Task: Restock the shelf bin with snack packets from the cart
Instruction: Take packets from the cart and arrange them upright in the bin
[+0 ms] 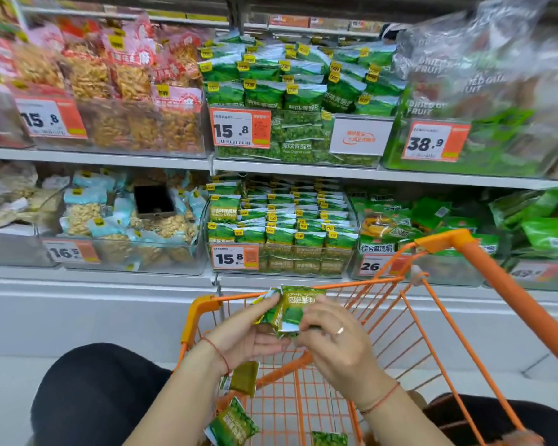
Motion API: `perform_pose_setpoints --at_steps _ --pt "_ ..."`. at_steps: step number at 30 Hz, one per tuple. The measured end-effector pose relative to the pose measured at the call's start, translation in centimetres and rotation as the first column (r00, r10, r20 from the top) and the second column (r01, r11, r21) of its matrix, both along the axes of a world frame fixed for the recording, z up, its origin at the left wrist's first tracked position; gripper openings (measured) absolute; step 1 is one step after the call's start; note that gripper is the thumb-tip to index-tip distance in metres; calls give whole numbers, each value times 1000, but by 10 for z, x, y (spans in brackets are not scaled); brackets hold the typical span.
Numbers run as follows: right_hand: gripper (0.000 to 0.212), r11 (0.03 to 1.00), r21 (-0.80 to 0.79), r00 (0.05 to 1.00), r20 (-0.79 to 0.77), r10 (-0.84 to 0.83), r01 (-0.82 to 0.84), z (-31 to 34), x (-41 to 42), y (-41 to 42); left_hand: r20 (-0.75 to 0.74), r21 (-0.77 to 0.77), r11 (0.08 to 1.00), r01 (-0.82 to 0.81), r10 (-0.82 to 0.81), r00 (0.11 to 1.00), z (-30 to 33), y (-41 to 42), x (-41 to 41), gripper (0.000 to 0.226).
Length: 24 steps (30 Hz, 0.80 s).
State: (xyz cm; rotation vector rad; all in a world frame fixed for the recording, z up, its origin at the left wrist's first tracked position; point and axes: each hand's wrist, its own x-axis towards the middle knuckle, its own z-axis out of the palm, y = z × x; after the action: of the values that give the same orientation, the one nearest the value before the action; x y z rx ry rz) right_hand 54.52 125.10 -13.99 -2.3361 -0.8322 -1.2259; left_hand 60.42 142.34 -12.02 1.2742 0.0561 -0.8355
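Both hands, left hand [248, 329] and right hand [335, 339], pinch green snack packets [292, 312] between them above the cart [203, 312].

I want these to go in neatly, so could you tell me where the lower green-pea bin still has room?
The lower bin is packed to its front wall; only its back left, behind the tall packet, looks lower. Both hands hold packets.
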Motion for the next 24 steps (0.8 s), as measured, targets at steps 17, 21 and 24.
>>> perform_pose_setpoints --at_steps 17,21,24 --pt "44 930 308 898 -438 -50 202 5 -8 8 64 -310 934 -176 206 976 -8 -3 -2 49" --pt "28 713 596 637 -721 272 370 12 -10 9 178 -301 931 -204 265 948 -9 -8 -3 37" --pt "17 575 702 534 -704 469 420 17 -6 15 261 -220 969 -112 169 950 -13 -10 -5 40"
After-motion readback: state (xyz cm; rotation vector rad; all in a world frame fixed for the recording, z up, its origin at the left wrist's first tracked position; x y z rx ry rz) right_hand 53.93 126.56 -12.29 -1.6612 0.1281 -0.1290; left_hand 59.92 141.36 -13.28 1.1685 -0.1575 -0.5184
